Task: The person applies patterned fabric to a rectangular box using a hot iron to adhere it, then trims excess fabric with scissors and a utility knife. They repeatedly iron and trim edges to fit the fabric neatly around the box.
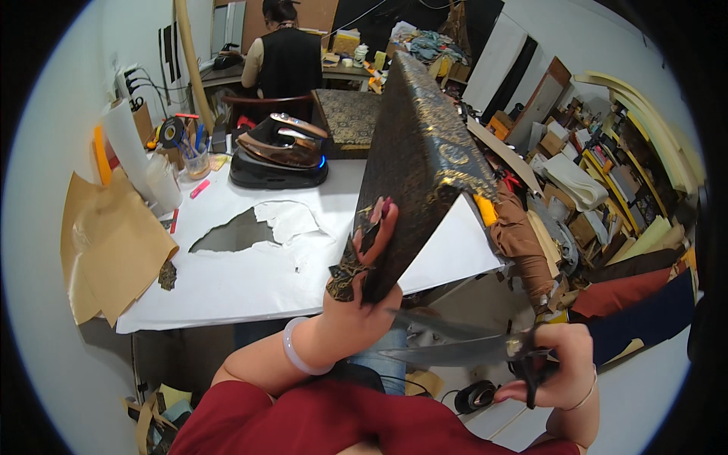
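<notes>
My left hand grips the lower corner of a thick, dark panel covered in black and gold brocade fabric. The panel stands tilted on edge above the table, its narrow gold-patterned side facing up and right. Loose brocade flaps stick out by my left fingers. My right hand is closed around the black handles of large scissors. Their blades are spread and point left, just below the panel's bottom corner and near my left wrist. The upper blade is blurred, and I cannot tell whether it touches fabric.
An iron rests on its black base on the white-covered table, whose covering is torn. Brown paper and a cup of pens are at left. A brown fabric roll lies right. A person sits beyond, facing away.
</notes>
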The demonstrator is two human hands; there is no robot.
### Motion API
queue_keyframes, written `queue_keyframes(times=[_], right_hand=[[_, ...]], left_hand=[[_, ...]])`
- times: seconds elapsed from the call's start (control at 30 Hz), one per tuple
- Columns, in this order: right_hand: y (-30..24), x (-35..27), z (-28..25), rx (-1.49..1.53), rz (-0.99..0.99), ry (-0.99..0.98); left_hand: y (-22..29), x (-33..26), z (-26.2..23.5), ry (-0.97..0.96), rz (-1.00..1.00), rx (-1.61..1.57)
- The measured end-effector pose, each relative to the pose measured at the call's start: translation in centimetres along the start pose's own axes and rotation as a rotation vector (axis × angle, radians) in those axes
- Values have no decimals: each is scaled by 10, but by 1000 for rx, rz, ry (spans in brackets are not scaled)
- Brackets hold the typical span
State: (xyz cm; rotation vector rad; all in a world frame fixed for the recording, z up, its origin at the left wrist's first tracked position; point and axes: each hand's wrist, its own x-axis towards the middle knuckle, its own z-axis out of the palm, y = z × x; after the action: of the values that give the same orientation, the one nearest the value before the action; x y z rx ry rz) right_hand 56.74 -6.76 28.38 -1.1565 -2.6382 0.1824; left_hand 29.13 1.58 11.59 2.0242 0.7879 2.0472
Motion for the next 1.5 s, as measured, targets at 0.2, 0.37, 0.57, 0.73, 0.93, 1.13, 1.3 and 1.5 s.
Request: queue_keyframes(times=[0.2, 0.37, 0.57, 0.73, 0.93, 1.13, 1.3, 1.5], right_hand=[[-10, 6, -22, -435, -41, 468], [-13, 19, -34, -600, -42, 494], [-16, 22, -41, -688, -94, 472], [-18, 21, -48, -777, -144, 474], [-21, 20, -52, -793, -155, 455], [-22, 18, -51, -820, -152, 455], [-21, 18, -51, -827, -157, 465], [-21, 14, -51, -847, -145, 465]], left_hand=[[6, -3, 4, 62, -90, -117], [6, -2, 4, 46, 4, -21], [4, -2, 7, 34, 53, -16], [6, -2, 7, 12, 25, 12], [12, -1, 4, -29, -48, 47], [12, 0, 1, -44, -63, 9], [13, 2, 0, -39, -30, 40], [16, 8, -3, -52, 47, 137]])
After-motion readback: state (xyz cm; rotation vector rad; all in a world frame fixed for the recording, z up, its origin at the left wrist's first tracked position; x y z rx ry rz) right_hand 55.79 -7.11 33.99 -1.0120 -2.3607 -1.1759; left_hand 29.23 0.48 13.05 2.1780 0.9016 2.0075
